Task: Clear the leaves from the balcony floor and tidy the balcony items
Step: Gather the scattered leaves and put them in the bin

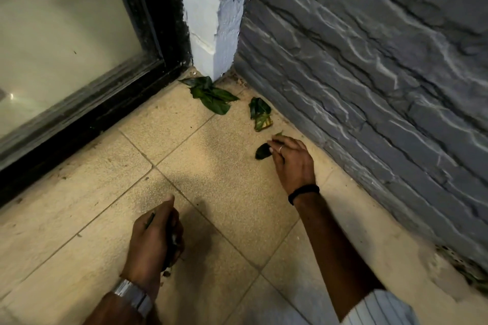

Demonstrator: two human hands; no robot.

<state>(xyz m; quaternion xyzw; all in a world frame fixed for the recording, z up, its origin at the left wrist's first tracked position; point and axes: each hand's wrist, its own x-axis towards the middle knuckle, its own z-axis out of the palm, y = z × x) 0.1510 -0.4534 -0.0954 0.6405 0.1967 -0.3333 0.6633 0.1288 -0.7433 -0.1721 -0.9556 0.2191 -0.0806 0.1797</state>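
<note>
Green leaves lie on the beige tiled balcony floor (184,155). A cluster of dark green leaves (211,95) sits in the corner at the foot of the white pillar. A smaller pile with a yellowed leaf (261,115) lies close to the stone wall. My right hand (290,161) reaches down by the wall, its fingers curled on a dark leaf (262,152). My left hand (155,237) hovers lower in the frame, gripping a bunch of collected leaves (173,241), mostly hidden in the palm.
A glass door with a black frame (87,111) borders the floor on the left. A white pillar (211,21) stands in the corner. A grey stacked-stone wall (369,66) runs along the right. Dirt marks the floor edge at lower right.
</note>
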